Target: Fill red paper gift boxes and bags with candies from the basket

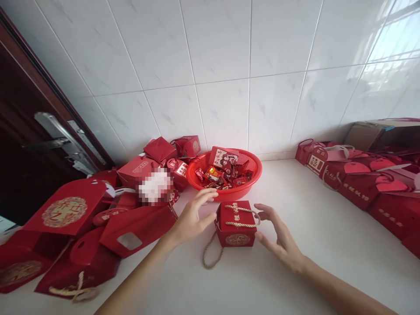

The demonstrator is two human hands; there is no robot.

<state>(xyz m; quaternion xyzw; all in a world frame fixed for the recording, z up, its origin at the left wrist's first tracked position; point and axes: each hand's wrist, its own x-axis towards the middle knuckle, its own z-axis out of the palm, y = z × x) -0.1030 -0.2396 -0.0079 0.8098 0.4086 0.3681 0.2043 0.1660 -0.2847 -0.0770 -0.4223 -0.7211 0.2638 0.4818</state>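
A small red gift box [236,227] with gold lettering and a round gold emblem lies on the white countertop [278,280]. One twisted rope handle rests across its top, and another hangs down in a loop at its left. My left hand [195,216] is at the box's left side, thumb and fingers apart. On the other side, my right hand [277,234] has its fingers spread beside the box, close to the rope. Neither hand grips the box. Just behind it stands a red plastic basket [236,192] holding wrapped candies [226,177] and a small printed carton [224,156].
Red gift boxes [65,210] are piled at the left, some with rope handles. More red boxes [367,188] stand in rows at the right, near a cardboard box [370,135]. A tiled wall [223,43] rises behind; a dark door [22,109] with a metal handle is at left.
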